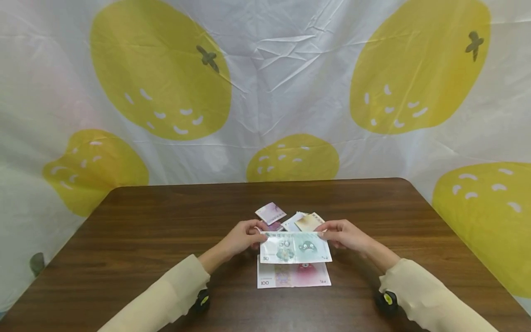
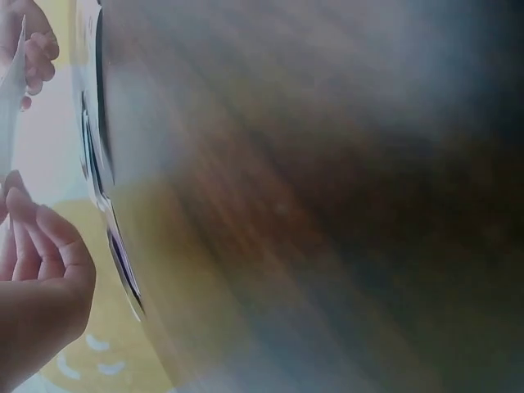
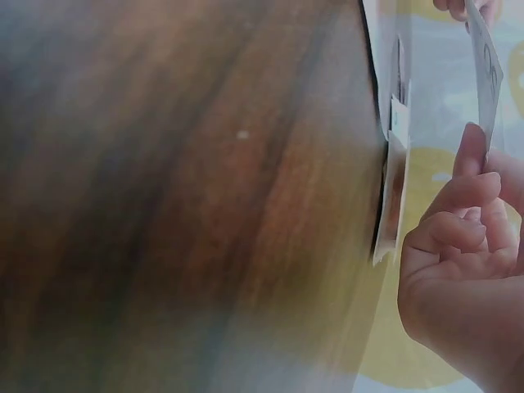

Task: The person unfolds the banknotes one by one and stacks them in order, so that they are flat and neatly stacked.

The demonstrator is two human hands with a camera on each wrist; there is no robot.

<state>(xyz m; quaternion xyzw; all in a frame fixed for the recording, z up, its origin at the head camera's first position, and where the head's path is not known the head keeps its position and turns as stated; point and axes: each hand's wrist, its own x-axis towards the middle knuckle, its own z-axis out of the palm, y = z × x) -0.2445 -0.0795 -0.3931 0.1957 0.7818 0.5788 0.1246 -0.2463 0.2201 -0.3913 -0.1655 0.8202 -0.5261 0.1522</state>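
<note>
A green banknote (image 1: 295,248) marked 50 is stretched between my two hands, raised off the table. My left hand (image 1: 244,239) pinches its upper left corner, and my right hand (image 1: 343,236) pinches the upper right corner. Directly below it on the table lies a pink banknote (image 1: 294,279) marked 100, its upper part hidden by the green one. In the right wrist view, the thumb and fingers of the right hand (image 3: 458,237) grip the edge of the raised note (image 3: 485,82). The left wrist view shows the left hand (image 2: 49,254) at the note's other end.
Behind the hands lie a folded purple note (image 1: 271,213) and a folded yellowish note (image 1: 309,222) overlapping a white-looking one (image 1: 292,223). All rest on a dark wooden table (image 1: 166,230). A white cloth (image 1: 286,92) with yellow fruit prints hangs beyond the far edge.
</note>
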